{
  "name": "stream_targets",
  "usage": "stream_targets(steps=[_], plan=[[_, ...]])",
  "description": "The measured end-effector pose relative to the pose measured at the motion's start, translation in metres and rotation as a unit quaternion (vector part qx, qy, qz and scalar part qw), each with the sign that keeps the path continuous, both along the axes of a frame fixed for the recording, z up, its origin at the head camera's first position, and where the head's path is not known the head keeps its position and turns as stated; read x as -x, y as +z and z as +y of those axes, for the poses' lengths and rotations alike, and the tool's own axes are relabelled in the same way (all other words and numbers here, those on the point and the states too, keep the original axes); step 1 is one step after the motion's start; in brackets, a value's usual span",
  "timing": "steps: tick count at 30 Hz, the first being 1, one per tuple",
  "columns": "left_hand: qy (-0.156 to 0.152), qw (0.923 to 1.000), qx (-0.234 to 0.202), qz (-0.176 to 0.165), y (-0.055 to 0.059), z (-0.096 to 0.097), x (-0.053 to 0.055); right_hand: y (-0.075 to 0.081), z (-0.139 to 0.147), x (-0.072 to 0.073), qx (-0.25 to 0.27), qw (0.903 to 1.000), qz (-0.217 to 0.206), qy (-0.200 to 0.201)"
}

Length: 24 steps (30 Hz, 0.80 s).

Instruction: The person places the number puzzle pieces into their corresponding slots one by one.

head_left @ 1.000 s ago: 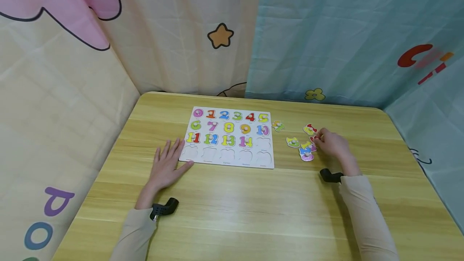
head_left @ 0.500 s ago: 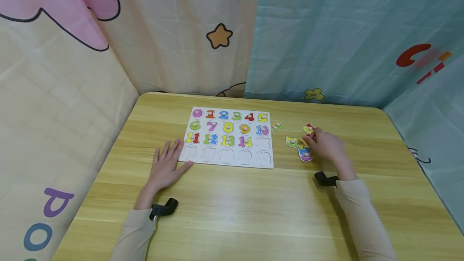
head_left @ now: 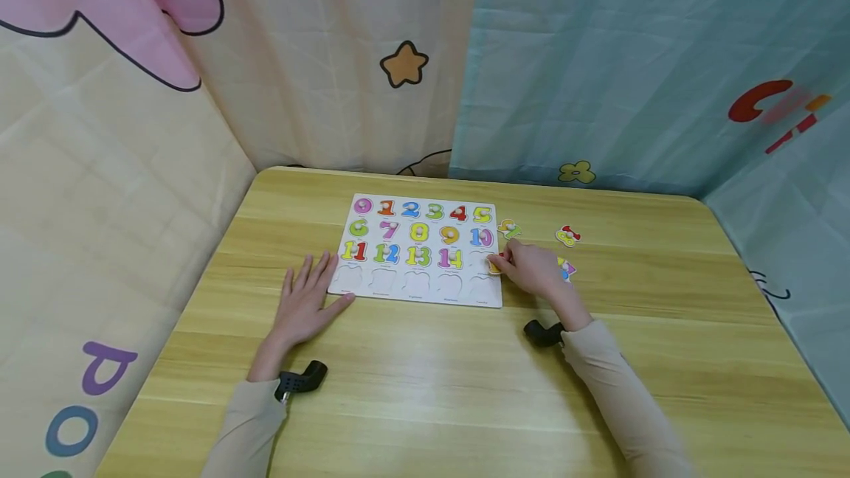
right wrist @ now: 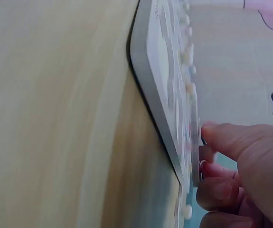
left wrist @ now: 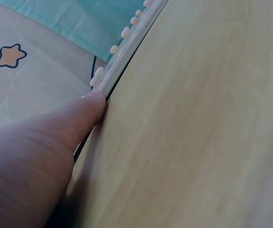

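Note:
A white number puzzle board (head_left: 432, 302) lies on the table, with knobbed numbers 0 to 14 in its upper rows and bare recesses along the bottom row. My left hand (head_left: 305, 308) rests with spread, straight fingers at the board's left edge. In the left wrist view the thumb (left wrist: 86, 109) meets the board's side. At the right edge, my right hand (head_left: 536, 270) pinches a yellow-and-red number puzzle piece (head_left: 494, 265) by its knob. From the right wrist view, this piece (right wrist: 195, 142) stands just above the board's face; its number is hidden.
A loose number piece (head_left: 509, 229) lies against the board's upper right side. Further right is a yellow-and-red piece (head_left: 567, 235). More pieces (head_left: 567, 269) show partly behind the right hand. Printed curtains (head_left: 332, 57) enclose the wooden table (head_left: 425, 389) at the back and sides.
My right hand has picked a number puzzle piece out of the loose group and carried it left to the board's right edge. The left hand has stayed in place.

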<state>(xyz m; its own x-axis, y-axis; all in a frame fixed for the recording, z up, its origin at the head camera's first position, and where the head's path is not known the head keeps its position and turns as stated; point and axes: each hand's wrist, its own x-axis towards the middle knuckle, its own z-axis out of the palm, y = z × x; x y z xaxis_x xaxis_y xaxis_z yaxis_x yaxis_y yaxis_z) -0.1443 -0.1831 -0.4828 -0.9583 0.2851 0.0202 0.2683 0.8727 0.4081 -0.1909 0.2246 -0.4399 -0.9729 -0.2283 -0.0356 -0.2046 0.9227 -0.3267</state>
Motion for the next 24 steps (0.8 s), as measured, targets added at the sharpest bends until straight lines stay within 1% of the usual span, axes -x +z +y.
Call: stream_targets(steps=[4, 11, 17, 24], plan=[[-0.001, 1.0000, -0.002, 0.000, 0.001, 0.000, 0.000, -0.003, -0.016, 0.004, 0.000, 1.0000, -0.004, 0.006], [-0.002, 1.0000, 0.000, 0.002, 0.002, 0.001, -0.001, -0.008, -0.032, 0.011, -0.002, 0.9995, -0.029, -0.011], [-0.002, 1.0000, -0.005, 0.006, 0.002, 0.001, -0.001, -0.007, -0.035, 0.014, -0.011, 0.9983, -0.047, -0.032], [-0.001, 0.9999, -0.007, 0.015, 0.001, 0.001, 0.000, -0.006, -0.033, 0.013, -0.008, 0.9986, -0.041, -0.031]])
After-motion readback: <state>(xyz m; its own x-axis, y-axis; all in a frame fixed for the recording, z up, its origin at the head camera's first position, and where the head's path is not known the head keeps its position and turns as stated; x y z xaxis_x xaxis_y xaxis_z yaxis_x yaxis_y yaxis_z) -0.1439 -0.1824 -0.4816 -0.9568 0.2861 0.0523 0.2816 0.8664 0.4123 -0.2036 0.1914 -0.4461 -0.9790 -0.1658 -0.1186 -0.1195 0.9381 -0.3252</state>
